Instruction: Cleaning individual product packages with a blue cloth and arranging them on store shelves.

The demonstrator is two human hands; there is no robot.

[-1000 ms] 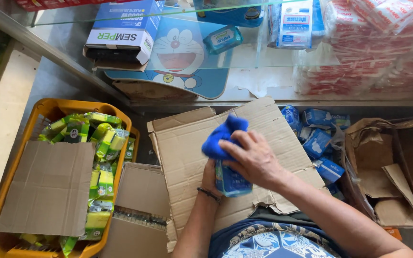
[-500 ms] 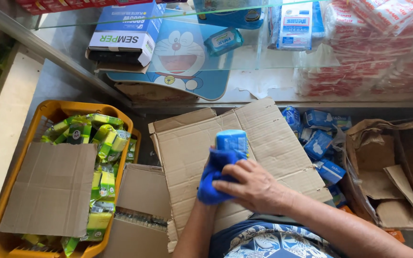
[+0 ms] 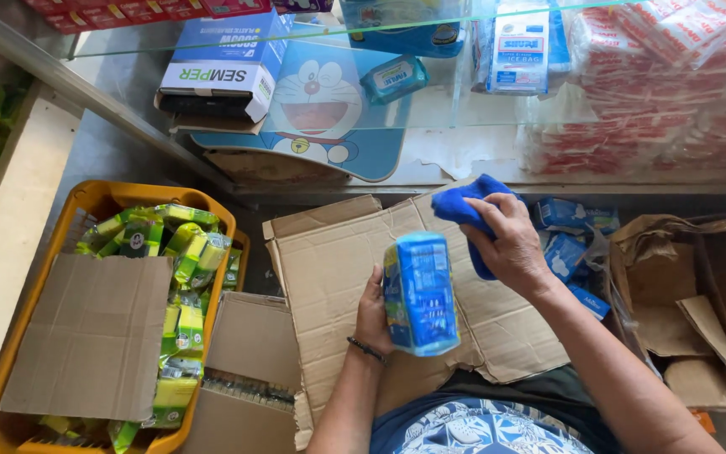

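Blue packet (image 3: 419, 292) upright, left hand (image 3: 373, 315) gripping

One head-worn view looks steeply down, close over the lap; beyond the left hand's (image 3: 373, 313) fingers (image 3: 377, 282) lies cardboard (image 3: 329, 269), a glass shelf (image 3: 464, 126) probably above it.

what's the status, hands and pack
Left hand gripping blue pack upright. Right hand clutching blue cloth, clear of pack. Flat cardboard beneath.
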